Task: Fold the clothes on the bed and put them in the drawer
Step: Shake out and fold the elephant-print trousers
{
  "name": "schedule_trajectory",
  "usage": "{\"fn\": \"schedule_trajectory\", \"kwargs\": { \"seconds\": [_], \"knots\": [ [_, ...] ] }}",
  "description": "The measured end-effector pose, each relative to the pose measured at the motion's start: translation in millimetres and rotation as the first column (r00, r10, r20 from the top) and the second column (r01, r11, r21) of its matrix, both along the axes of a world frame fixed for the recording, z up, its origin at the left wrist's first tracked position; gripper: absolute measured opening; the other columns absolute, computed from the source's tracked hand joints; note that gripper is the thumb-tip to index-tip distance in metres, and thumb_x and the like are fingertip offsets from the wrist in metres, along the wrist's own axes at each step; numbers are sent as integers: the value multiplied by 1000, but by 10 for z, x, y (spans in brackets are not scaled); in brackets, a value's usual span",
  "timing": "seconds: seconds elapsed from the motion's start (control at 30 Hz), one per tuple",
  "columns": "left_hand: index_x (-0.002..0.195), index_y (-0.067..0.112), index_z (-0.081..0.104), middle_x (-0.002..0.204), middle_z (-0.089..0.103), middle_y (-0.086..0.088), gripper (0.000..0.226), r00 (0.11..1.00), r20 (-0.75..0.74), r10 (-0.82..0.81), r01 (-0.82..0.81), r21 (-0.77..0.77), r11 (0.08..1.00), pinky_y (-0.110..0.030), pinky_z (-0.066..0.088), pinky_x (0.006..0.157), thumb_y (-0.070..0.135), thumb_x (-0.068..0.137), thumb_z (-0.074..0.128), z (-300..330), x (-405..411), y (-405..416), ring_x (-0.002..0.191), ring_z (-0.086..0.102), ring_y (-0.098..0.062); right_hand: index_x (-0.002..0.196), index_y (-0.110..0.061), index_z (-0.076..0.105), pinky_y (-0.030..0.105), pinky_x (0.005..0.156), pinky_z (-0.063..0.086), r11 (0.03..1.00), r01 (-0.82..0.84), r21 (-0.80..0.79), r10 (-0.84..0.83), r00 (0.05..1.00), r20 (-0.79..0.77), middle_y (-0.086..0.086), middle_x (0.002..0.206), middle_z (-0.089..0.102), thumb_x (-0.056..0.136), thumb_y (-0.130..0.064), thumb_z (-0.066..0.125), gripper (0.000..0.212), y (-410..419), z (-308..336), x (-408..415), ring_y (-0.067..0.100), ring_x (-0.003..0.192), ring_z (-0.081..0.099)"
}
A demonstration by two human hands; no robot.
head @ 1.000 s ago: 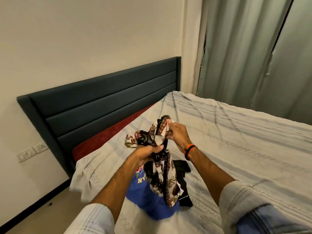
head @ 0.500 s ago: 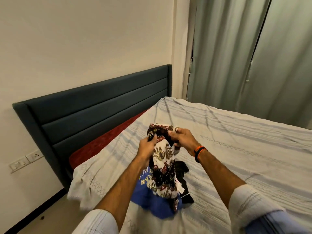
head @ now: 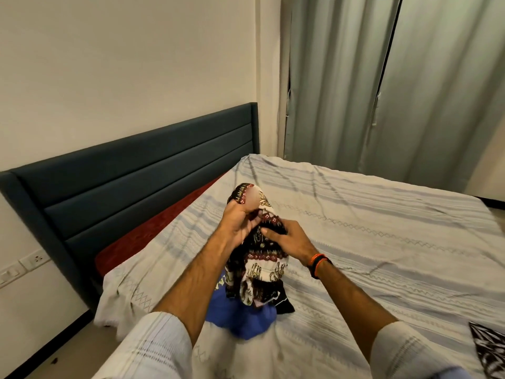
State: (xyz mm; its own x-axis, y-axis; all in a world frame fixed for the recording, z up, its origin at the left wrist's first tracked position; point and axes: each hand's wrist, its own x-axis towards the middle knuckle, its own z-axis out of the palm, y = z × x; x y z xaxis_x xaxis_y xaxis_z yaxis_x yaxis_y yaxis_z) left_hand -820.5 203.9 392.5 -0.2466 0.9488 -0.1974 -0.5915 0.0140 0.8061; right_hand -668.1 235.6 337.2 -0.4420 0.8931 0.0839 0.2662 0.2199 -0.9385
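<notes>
Bed [head: 382, 242] under a pale striped bedspread, blue garment [head: 246, 321] and black garment [head: 284, 305] lying near its edge, black-and-white patterned cloth [head: 489, 348] at the right

My arms are bare from the elbow down, with pale, off-white sleeves [head: 153, 348] pushed up on both; the cloth carries faint grey lines. On my right wrist sits a band [head: 318, 265] in black and orange. A patch of light blue cloth [head: 448, 374] shows at the bottom edge, blurred.
</notes>
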Motion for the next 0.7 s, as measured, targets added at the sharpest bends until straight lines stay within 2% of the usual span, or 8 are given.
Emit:
{"fn": "schedule_trajectory", "kwargs": {
  "seconds": [0.07, 0.13, 0.2, 0.27, 0.4, 0.5, 0.6, 0.7],
  "knots": [
    [122, -5, 51, 112, 62, -19, 32, 993, -103, -59, 61, 14, 998, -24, 58, 63, -5, 91, 59, 38, 159, -20, 87, 64, -21, 96, -23, 73, 51, 86, 57, 995, 101, 24, -98, 988, -119, 2, 92, 76, 89, -37, 69, 16, 50, 106, 127, 22, 87, 72],
    [119, 2, 59, 116, 66, -12, 31, 954, -284, -100, 107, 9, 994, -23, 58, 68, 0, 89, 65, 71, 362, -29, 93, 65, -16, 93, -21, 75, 51, 81, 57, 985, 154, 77, -138, 975, -174, 3, 87, 76, 90, -42, 64, 25, 131, 255, 280, 27, 84, 72],
    [119, 6, 62, 116, 68, -9, 35, 894, -440, -89, 101, 4, 995, -26, 59, 73, -3, 85, 68, 84, 577, -15, 96, 67, -16, 89, -16, 75, 49, 74, 55, 974, 157, 161, -139, 983, -118, 6, 82, 75, 85, -56, 57, 43, 239, 380, 463, 29, 78, 70],
    [119, 6, 62, 116, 66, -11, 42, 835, -548, -43, 79, 43, 996, -30, 60, 78, -7, 80, 73, 109, 814, -4, 102, 67, -22, 85, -14, 74, 49, 70, 54, 972, 124, 198, -114, 992, -58, 8, 78, 74, 85, -57, 55, 47, 331, 470, 667, 25, 69, 66],
    [128, 11, 53, 127, 58, -2, 63, 721, -692, 25, 90, 129, 988, -26, 59, 74, -9, 73, 78, 160, 1271, 5, 98, 69, -19, 96, -6, 75, 48, 80, 56, 996, 93, 8, -89, 970, -227, 20, 94, 74, 97, -20, 59, 21, 432, 704, 1053, 24, 78, 67],
    [132, 14, 48, 133, 54, 0, 76, 681, -730, 55, 108, 175, 979, -30, 59, 81, -2, 68, 84, 213, 1577, -9, 100, 68, -18, 111, 8, 67, 37, 75, 57, 991, 67, -118, -103, 937, -334, 19, 94, 71, 96, -3, 57, 21, 479, 865, 1313, 22, 76, 67],
    [133, 17, 43, 131, 53, 0, 85, 634, -773, 29, 157, 165, 974, -28, 57, 85, 12, 63, 91, 245, 1815, -51, 101, 66, -13, 118, -1, 59, 44, 81, 59, 976, 87, -200, -164, 897, -410, 23, 104, 68, 92, 4, 59, 26, 526, 963, 1547, 29, 86, 69],
    [133, 21, 39, 126, 52, 2, 92, 436, -892, 116, 98, 175, 980, -27, 52, 92, 31, 60, 93, 295, 1993, -57, 110, 57, -13, 118, -11, 54, 48, 84, 59, 964, 30, -265, -162, 855, -493, 24, 112, 63, 91, 14, 53, 37, 545, 1055, 1690, 36, 101, 68]
  ]
}}
